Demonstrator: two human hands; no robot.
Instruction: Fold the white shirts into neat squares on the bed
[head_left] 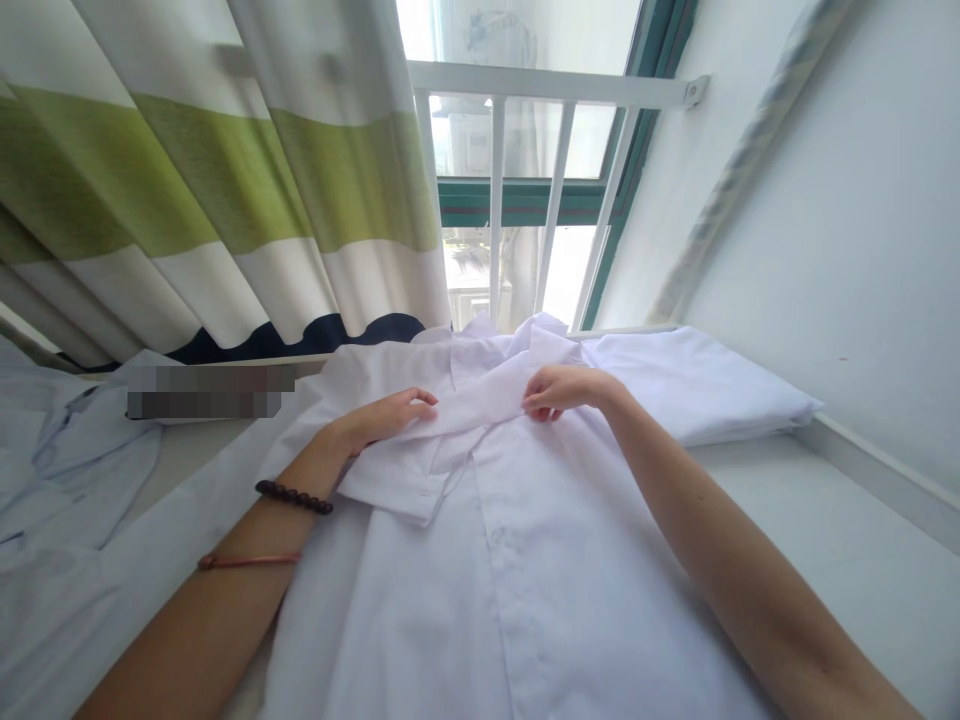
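A white button-front coat (442, 600) lies spread out in front of me, its collar (547, 335) at the far end towards the window. One of its sleeves (480, 400) is laid across the chest, with the cuff (397, 485) at the left. My left hand (386, 415) rests on the near-left part of this sleeve, fingers stretched out and a little bent. Close to the collar, my right hand (559, 390) has its fingers curled down at the sleeve's upper part, pinching the cloth. The right fingertips are partly hidden.
A folded white cloth (690, 385) lies at the right by the wall. Another white garment with dark edging (60, 460) is at the left, near a blurred-out patch (210, 390). Behind stand a white railing (555, 85), a window and a green-and-white curtain (225, 170).
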